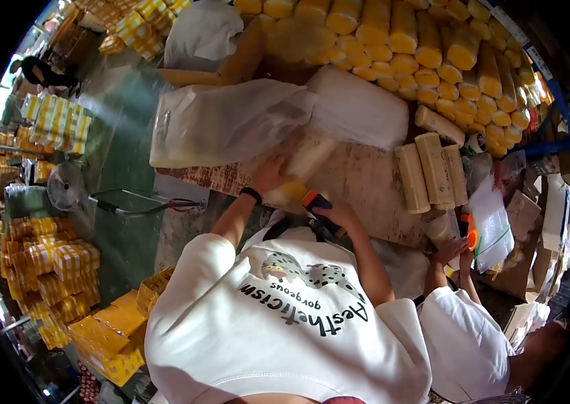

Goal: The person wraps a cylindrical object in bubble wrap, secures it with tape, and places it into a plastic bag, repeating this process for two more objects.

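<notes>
Cream-coloured and blurred, a roll lies at the centre of the head view, just beyond your left hand. A yellow patch shows beside that hand, and the blur hides whether it belongs to the roll. You cannot tell here whether your left fingers grip the roll or only touch it. Your right hand, just right of centre, is closed around a dark handheld tool with an orange end, tilted up and left toward the roll.

To work well here, you would want the roll steady on the worn tabletop and your left fingers out of line with the tool's orange end. A slower left hand would probably help you aim it.

Mind the loose clear plastic bag at upper centre-left; its edge could snag your left wrist. Keep your right elbow in, too: at lower right a co-worker's hands are near an orange tool, and cream rolls sit right of centre, where a wide swing might knock them.
</notes>
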A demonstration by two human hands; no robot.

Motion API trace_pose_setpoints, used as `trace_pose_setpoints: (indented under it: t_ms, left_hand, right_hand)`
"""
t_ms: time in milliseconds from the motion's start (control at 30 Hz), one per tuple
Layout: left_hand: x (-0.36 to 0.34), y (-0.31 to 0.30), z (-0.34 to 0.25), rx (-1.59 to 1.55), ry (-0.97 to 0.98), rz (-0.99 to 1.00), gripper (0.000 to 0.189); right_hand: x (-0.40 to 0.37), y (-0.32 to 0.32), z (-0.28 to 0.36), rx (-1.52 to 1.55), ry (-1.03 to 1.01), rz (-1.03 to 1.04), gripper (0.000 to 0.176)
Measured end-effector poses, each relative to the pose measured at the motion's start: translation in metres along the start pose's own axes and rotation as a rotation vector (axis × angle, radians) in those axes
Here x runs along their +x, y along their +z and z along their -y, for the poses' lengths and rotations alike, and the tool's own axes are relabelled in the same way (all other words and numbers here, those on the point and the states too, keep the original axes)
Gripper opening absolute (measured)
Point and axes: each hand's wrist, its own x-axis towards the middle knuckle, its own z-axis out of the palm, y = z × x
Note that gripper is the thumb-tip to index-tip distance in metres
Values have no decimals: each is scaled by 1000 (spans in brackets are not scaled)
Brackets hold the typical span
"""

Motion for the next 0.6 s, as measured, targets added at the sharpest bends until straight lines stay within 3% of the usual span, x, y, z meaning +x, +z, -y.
trace_pose_setpoints:
  t_ms: [167,233,467,600]
  left_hand:
    - [4,-8,24,-5,-59,34,71]
    - [1,-34,8,16,-135,16,67]
    - [-19,-26,4,239,23,-282,62]
    - [-12,10,25,229,-75,-329,71]
  right_hand:
    - [25,6,21,4,-85,1,72]
    - [38,8,29,-59,-115,-23,72]
    - [53,1,71,-62,-165,18,69]
    - [63,7,73,-41,-113,35,68]
